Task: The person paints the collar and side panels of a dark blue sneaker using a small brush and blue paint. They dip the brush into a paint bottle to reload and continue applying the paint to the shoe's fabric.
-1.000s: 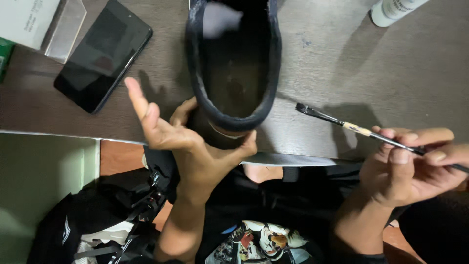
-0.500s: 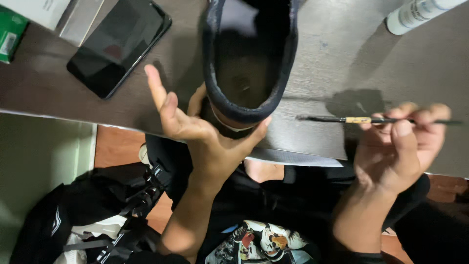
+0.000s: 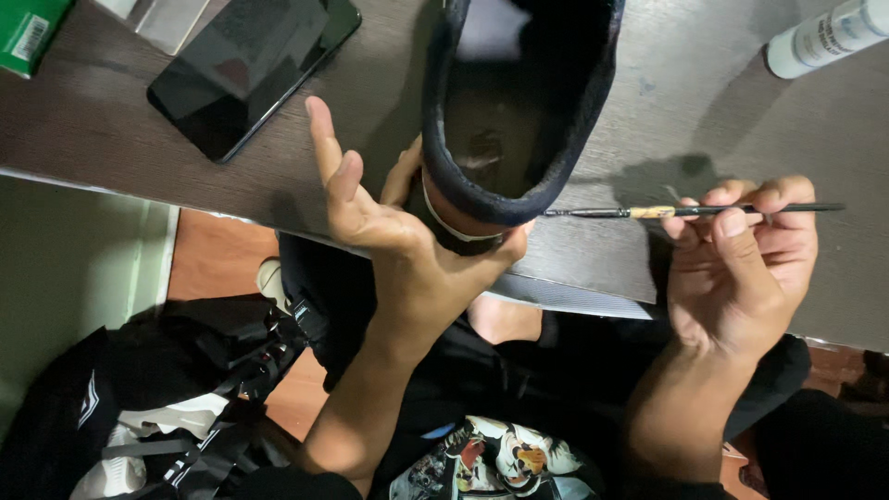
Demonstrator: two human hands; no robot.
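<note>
While the left hand (image 3: 407,250) cups the heel of the dark fabric shoe (image 3: 519,102) over the dark wooden surface (image 3: 648,111), index finger spread off, the right hand (image 3: 741,268) pinches a thin black paintbrush (image 3: 685,211). Brush lies level, tip leftward, almost touching the heel rim.

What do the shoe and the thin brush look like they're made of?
Shoe: dark navy, matte, fuzzy collar, so likely suede or fabric; pale heel band looks rubbery. Brush: slim dark glossy handle, probably lacquered wood, with a gold, seemingly metal band. Its tip touches the shoe's rim.
</note>
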